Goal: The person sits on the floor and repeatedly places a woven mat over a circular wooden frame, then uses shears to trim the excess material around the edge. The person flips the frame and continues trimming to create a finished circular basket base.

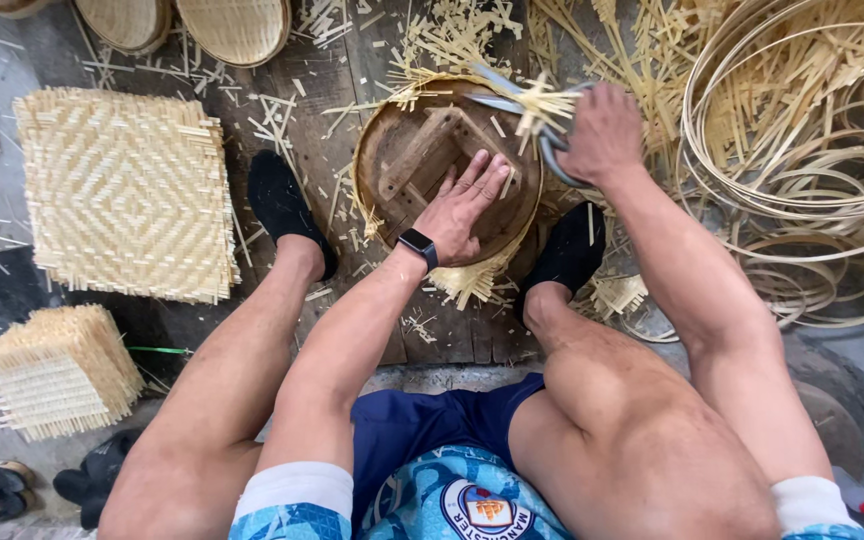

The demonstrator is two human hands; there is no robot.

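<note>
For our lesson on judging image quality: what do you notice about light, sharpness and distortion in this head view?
Head view: soft, even daylight, no glare; faint shadow under the left hand on the round wooden form; right hand and shears sharp; wide-lens bulge swells the knees at the bottom edge.

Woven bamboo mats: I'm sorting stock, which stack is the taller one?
The small square stack at lower left, many layers thick; the big diamond-patterned mat pile above it lies nearly flat.

Bamboo hoops [802, 170] crowd the right; woven mats [127, 190] block left.
</note>
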